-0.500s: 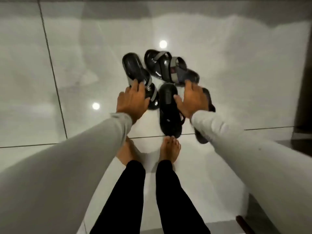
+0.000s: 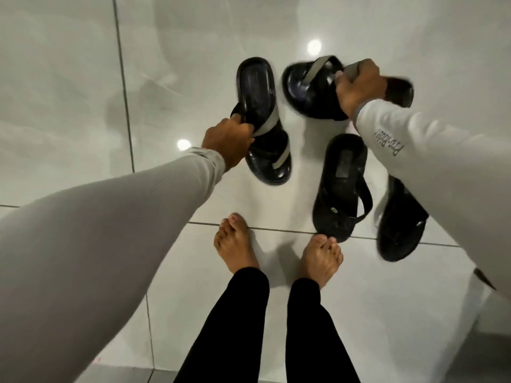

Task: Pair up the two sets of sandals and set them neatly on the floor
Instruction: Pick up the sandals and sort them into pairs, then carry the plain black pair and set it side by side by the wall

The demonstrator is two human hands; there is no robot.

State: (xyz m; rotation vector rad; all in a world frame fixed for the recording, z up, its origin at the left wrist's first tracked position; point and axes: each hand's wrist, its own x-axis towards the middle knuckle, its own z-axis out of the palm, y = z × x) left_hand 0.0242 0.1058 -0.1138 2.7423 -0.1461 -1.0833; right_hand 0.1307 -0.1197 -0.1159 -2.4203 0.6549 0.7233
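Two black sandals with grey straps lie at the far side. My left hand (image 2: 231, 142) grips the left grey-strapped sandal (image 2: 257, 92) at its strap, the toe end pointing toward me. My right hand (image 2: 359, 88) is closed on a strap of the right grey-strapped sandal (image 2: 307, 84), which looks blurred and lies crosswise. Two plain black flip-flops sit nearer to me on the right: one flip-flop (image 2: 343, 186) in full view, the other flip-flop (image 2: 401, 225) partly hidden under my right sleeve.
The floor (image 2: 69, 106) is glossy white tile with dark grout lines and light reflections. My bare feet (image 2: 237, 244) stand just in front of the flip-flops, the right foot's toes almost touching the near flip-flop. A dark edge shows at the lower right.
My right hand left the black flip-flop and moved up to the far grey-strapped sandal, taking its strap. My left hand slid to the side strap of the left sandal. The camera came closer.
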